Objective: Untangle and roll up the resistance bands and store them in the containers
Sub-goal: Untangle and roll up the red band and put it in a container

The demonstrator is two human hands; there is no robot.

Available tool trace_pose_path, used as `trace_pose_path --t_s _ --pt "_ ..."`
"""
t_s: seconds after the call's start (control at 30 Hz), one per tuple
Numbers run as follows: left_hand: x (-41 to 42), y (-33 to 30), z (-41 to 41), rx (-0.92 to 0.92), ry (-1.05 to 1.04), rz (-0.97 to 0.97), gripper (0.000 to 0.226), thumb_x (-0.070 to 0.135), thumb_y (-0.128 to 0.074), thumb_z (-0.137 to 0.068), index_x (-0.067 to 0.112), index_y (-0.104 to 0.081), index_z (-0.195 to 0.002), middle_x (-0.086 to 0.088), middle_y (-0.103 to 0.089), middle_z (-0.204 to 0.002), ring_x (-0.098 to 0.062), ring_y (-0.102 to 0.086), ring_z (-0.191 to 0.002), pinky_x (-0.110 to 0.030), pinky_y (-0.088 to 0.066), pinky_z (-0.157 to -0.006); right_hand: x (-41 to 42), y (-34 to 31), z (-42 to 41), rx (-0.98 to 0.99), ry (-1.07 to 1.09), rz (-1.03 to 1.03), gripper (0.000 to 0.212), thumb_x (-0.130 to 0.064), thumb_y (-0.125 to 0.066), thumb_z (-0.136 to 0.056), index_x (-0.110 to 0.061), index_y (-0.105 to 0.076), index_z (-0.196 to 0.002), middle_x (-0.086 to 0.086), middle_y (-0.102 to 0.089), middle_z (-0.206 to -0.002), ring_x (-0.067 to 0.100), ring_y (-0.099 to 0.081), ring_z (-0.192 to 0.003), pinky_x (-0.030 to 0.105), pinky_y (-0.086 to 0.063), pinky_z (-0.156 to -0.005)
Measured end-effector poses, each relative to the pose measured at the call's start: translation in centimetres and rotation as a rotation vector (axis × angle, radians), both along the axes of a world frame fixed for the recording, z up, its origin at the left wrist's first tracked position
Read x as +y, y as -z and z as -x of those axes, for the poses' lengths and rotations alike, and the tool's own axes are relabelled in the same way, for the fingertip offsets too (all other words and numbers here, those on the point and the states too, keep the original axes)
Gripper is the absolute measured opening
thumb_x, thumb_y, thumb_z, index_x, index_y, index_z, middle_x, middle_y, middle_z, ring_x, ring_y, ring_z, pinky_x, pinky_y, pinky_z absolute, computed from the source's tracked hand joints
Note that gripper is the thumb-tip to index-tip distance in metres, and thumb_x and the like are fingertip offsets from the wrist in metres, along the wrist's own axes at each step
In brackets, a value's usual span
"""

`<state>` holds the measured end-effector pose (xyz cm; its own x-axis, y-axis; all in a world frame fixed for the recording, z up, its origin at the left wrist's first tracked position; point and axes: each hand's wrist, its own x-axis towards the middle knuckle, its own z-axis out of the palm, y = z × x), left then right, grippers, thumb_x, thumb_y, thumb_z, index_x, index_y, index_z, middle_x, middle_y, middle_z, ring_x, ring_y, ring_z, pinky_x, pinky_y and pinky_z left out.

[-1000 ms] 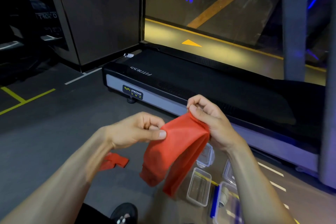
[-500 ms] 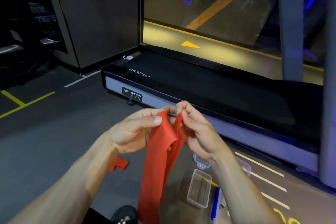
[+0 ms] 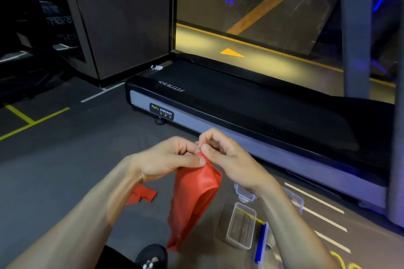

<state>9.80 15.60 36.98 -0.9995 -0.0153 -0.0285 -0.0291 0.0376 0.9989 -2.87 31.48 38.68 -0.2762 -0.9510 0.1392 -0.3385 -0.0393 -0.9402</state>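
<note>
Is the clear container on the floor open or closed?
Open: the clear container shows no lid on top, and it looks empty inside.

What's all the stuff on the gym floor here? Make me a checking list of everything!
Surface: dark floor with yellow and white painted lines.
Job's things: red band hangs from both hands; second red band lies on the floor; open clear container on the floor, more clear containers partly hidden behind the right arm.
Clutter: blue-edged lid beside the container.
Grippers: left hand and right hand pinch the band's top edge.
Cables: nothing seen.
Surroundings: treadmill, glass wall behind it.
</note>
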Motion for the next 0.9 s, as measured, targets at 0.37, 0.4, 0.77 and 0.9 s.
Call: trace_pose_path --t_s 0.37,0.4,0.77,0.9 --pt "-0.4 0.1 -0.4 -0.126 0.108 0.194 0.024 0.035 -0.068 -0.095 0.015 -0.067 -0.082 -0.007 -0.037 -0.069 -0.017 -0.034 -0.067 -0.030 -0.033 -0.065 0.5 -0.2 1.2 -0.114 0.002 0.083 0.006 -0.019 -0.056 -0.102 -0.015 -0.058 -0.096 -0.007 -0.051 -0.080 0.005 -0.045 -0.072 0.018 -0.039 -0.068" --pt "-0.5 0.4 -0.4 -0.161 0.125 0.218 0.030 0.039 -0.070 -0.093 0.010 -0.069 -0.087 -0.009 -0.043 -0.074 -0.019 -0.038 -0.073 -0.034 -0.036 -0.070 0.5 -0.2 1.3 -0.163 0.013 0.098 0.006 -0.020 -0.056 -0.100 -0.015 -0.057 -0.097 -0.007 -0.052 -0.081 0.005 -0.045 -0.071 0.018 -0.039 -0.067" --pt "-0.6 0.9 0.1 -0.082 0.010 0.178 0.019 0.033 -0.078 -0.088 0.014 -0.076 -0.085 -0.018 -0.065 -0.079 -0.024 -0.043 -0.076 -0.033 -0.033 -0.065 1.2 -0.8 2.3 -0.302 0.082 0.149 0.006 -0.023 -0.059 -0.098 -0.017 -0.059 -0.096 0.009 -0.046 -0.085 0.009 -0.044 -0.067 0.020 -0.039 -0.060" --pt "-0.7 1.0 0.3 -0.060 0.022 0.185 0.017 0.022 -0.072 -0.092 0.021 -0.074 -0.075 0.005 -0.059 -0.064 -0.011 -0.042 -0.062 -0.021 -0.030 -0.056 1.6 -0.7 2.6 -0.287 0.107 0.127 0.007 -0.025 -0.060 -0.098 -0.018 -0.060 -0.097 0.011 -0.044 -0.090 0.011 -0.042 -0.067 0.022 -0.038 -0.060"
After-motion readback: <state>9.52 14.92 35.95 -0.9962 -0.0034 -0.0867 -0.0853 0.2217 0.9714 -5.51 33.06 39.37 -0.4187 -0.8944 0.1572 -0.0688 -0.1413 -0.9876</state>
